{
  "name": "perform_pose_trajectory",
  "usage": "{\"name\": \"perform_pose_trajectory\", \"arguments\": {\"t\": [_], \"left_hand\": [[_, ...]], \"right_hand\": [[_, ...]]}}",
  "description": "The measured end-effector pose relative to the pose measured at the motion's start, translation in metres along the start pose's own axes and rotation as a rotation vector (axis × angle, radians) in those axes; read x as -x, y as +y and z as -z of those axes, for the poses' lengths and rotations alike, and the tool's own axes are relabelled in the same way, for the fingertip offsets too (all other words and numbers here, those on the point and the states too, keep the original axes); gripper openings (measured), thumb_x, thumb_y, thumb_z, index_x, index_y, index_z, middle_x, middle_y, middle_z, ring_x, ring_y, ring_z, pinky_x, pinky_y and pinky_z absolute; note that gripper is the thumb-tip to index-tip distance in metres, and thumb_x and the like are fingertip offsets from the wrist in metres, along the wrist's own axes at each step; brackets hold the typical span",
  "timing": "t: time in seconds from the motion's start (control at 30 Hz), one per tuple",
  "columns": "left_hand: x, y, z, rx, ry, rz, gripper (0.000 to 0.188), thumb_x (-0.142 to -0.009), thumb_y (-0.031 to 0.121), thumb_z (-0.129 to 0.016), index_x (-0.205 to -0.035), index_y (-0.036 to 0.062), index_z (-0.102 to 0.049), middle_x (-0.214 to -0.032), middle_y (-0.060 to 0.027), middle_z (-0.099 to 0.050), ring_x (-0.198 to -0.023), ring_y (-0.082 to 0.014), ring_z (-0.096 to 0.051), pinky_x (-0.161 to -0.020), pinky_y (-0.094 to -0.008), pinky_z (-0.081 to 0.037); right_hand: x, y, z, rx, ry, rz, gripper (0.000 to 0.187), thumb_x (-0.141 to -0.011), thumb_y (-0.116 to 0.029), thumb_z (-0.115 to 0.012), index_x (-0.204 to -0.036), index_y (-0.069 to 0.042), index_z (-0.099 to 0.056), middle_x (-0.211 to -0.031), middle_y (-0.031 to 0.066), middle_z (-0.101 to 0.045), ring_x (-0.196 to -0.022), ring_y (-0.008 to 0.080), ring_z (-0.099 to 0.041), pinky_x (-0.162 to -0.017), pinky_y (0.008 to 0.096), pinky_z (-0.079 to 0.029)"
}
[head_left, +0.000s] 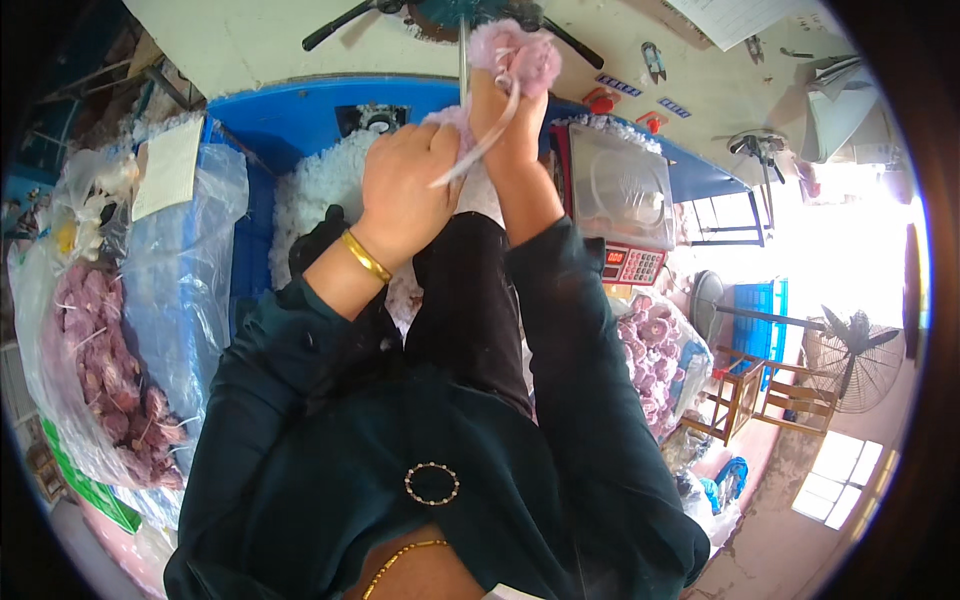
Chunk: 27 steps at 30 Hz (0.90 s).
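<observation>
My left hand (408, 185), with a gold bangle at its wrist, is closed against a fluffy pink plush piece (457, 122) beside the thin metal tube (463, 62). Farther out, my right hand (505, 115) holds another patch of pink plush (518, 62), which covers its fingers. I cannot tell whether both patches are one piece. A pale, narrow strip (492, 137) hangs from the plush at my right hand and curves down toward my left. Loose white stuffing (325, 190) fills the blue-walled bin (330, 92) below my hands.
Black-handled levers (340, 25) flank the tube. To the right stand a red digital scale (632, 264) with a clear tub (620, 190) and a bag of pink plush pieces (650, 350). Another bag of darker pink pieces (95, 360) lies left. A fan (850, 360) and wooden stools (738, 400) are farther right.
</observation>
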<state>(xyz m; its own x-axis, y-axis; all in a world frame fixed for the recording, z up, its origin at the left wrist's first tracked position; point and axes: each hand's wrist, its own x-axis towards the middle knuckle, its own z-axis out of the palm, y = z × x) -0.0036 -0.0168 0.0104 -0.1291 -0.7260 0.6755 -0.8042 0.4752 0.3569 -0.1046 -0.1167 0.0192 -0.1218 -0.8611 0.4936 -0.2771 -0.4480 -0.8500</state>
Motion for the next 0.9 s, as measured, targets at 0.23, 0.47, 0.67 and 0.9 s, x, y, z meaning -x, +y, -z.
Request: {"name": "perform_pose_trajectory", "arguments": {"t": [0.23,0.47,0.67,0.9], "left_hand": [[0.017,-0.013,-0.019,0.038,-0.035,0.046,0.042,-0.064,0.011,-0.070,-0.101,-0.0021,-0.055,-0.090,-0.0178,-0.059,-0.083,-0.0373,-0.056,-0.069,-0.0449,-0.044],[0.002,-0.007,-0.019,-0.047,-0.132,0.156,0.038,-0.064,0.012,-0.072,-0.096,0.0000,-0.054,-0.091,-0.0172,-0.057,-0.086,-0.0365,-0.055,-0.072,-0.0419,-0.044],[-0.006,0.006,-0.023,0.125,0.144,0.267,0.041,-0.059,0.019,-0.078,-0.087,0.0035,-0.053,-0.086,-0.0135,-0.054,-0.087,-0.0338,-0.053,-0.074,-0.0420,-0.041],[0.018,0.011,-0.002,0.251,0.064,0.377,0.040,-0.066,0.019,-0.079,-0.091,0.0013,-0.054,-0.083,-0.0152,-0.056,-0.077,-0.0339,-0.055,-0.067,-0.0394,-0.044]], "right_hand": [[0.022,0.023,0.015,0.042,0.006,0.452,0.017,-0.077,-0.007,-0.061,-0.093,-0.004,-0.058,-0.087,0.0121,-0.056,-0.081,0.0300,-0.052,-0.070,0.0403,-0.041],[-0.013,0.021,-0.007,-0.005,0.095,0.180,0.013,-0.085,-0.014,-0.059,-0.090,-0.003,-0.055,-0.084,0.0114,-0.057,-0.076,0.0226,-0.055,-0.065,0.0344,-0.042],[-0.059,0.062,-0.027,-0.033,-0.033,-0.033,0.016,-0.087,-0.020,-0.059,-0.090,-0.004,-0.058,-0.082,0.0065,-0.064,-0.073,0.0181,-0.062,-0.060,0.0309,-0.044],[-0.001,-0.016,0.005,0.199,0.025,0.100,0.018,-0.082,-0.019,-0.061,-0.093,-0.004,-0.061,-0.081,0.0145,-0.066,-0.076,0.0320,-0.065,-0.064,0.0357,-0.050]]}}
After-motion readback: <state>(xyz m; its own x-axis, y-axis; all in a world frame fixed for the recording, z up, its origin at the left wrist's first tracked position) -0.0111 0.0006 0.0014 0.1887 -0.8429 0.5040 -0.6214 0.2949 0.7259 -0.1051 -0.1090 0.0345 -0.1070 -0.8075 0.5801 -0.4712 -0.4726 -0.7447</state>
